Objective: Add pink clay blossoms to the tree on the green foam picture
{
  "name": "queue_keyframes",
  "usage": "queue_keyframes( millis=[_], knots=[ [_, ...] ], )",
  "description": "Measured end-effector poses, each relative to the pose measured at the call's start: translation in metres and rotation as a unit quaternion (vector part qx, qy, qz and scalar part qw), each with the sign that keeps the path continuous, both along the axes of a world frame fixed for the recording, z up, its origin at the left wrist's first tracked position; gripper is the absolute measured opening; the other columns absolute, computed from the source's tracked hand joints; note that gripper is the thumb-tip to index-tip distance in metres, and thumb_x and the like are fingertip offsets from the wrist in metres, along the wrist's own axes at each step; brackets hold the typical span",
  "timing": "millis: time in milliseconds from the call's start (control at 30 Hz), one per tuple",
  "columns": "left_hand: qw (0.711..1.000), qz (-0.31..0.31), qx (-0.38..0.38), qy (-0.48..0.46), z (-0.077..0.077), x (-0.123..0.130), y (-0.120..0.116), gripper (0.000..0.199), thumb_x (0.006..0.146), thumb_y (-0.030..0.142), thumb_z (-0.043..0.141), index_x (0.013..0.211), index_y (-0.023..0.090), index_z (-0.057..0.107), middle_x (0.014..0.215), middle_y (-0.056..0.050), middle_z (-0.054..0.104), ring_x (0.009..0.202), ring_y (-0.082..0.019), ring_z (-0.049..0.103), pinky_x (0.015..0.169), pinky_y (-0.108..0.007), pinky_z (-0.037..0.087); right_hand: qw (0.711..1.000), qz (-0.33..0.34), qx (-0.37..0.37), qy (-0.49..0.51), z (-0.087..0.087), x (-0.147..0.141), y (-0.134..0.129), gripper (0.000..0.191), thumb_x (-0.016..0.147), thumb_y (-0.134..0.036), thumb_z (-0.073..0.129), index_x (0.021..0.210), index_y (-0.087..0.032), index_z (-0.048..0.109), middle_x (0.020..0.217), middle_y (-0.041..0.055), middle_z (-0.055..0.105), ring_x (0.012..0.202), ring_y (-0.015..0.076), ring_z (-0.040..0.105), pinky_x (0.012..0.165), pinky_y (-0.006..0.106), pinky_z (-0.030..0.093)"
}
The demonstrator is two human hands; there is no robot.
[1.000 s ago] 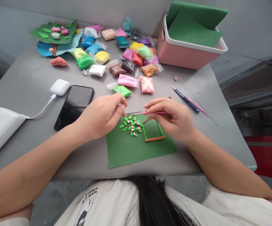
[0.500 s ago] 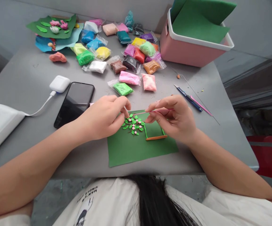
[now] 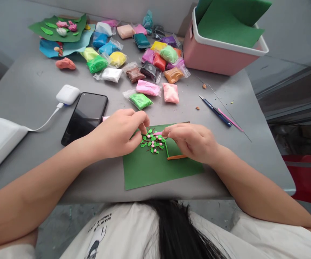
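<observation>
A sheet of green paper [image 3: 144,176] lies near the table's front edge. On it is a clay tree with small green leaves [image 3: 152,144] and pale pink balls, beside a swing shape with a brown clay bar [image 3: 175,157]. My left hand [image 3: 123,133] is at the tree's left side, thumb and fingers curled together; whatever they pinch is hidden. Over the paper's right part, my right hand [image 3: 194,140] grips a slim pink clay modelling tool [image 3: 158,133]. Its flat pink end shows at the tree's upper right, and the rest is covered by the hand.
Several bagged clay packets [image 3: 148,88] spread across the back. A pink basket [image 3: 211,57] holding green sheets stands at back right. A blue pen-like tool [image 3: 216,112] and another pink tool [image 3: 231,120] lie right. Left are a phone [image 3: 86,115] and a power bank [image 3: 1,144].
My right hand has turned palm-down and lowered, and the pink tool's broad end now points at the tree instead of its thin end. My left hand is almost unmoved.
</observation>
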State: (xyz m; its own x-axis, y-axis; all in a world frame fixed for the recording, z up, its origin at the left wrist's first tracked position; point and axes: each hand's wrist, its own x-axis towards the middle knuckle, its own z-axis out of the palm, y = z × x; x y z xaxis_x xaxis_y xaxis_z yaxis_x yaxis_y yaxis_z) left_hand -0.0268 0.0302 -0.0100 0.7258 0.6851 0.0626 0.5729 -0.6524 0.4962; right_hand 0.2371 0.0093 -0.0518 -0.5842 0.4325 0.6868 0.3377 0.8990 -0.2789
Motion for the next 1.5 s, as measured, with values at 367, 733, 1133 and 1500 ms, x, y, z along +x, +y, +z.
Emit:
queue_keyframes(
  millis=[367, 733, 1133, 1500],
  knots=[
    [1.000, 0.001, 0.004, -0.005, 0.0030, 0.0014, -0.0013, 0.019, 0.089, 0.014, 0.047, 0.103, 0.020, 0.059, 0.099, -0.005, 0.080, 0.099, -0.026, 0.069, 0.091, -0.038, 0.049, 1.000, 0.015, 0.008, -0.004, 0.0025, -0.0056, -0.0039, 0.033, 0.090, -0.003, 0.062, 0.115, -0.025, 0.060, 0.093, 0.0039, 0.080, 0.079, 0.0151, 0.078, 0.071, 0.023, 0.065],
    [1.000, 0.008, -0.008, 0.005, 0.0027, 0.0014, -0.0025, 0.021, 0.089, 0.014, 0.048, 0.105, 0.021, 0.059, 0.102, -0.005, 0.081, 0.100, -0.026, 0.070, 0.092, -0.038, 0.050, 1.000, 0.029, -0.004, 0.009, -0.0006, -0.0071, -0.0040, 0.032, 0.090, -0.003, 0.060, 0.112, -0.026, 0.059, 0.093, 0.0034, 0.080, 0.080, 0.0151, 0.079, 0.074, 0.025, 0.067],
    [1.000, 0.002, 0.000, -0.005, 0.0001, 0.0012, -0.0018, 0.021, 0.089, 0.014, 0.047, 0.105, 0.019, 0.061, 0.101, -0.007, 0.080, 0.098, -0.027, 0.069, 0.090, -0.039, 0.050, 0.999, 0.044, -0.004, 0.005, 0.0002, -0.0071, -0.0033, 0.031, 0.090, 0.000, 0.062, 0.112, -0.021, 0.058, 0.094, 0.0083, 0.080, 0.081, 0.0161, 0.078, 0.073, 0.026, 0.068],
    [1.000, 0.002, 0.006, -0.007, -0.0008, 0.0009, -0.0025, 0.023, 0.089, 0.014, 0.047, 0.106, 0.018, 0.061, 0.100, -0.006, 0.081, 0.098, -0.027, 0.069, 0.089, -0.038, 0.050, 0.998, 0.054, -0.016, -0.005, 0.0005, -0.0086, -0.0050, 0.030, 0.092, 0.000, 0.061, 0.113, -0.020, 0.057, 0.096, 0.0089, 0.081, 0.083, 0.0170, 0.080, 0.078, 0.028, 0.069]
  ],
)
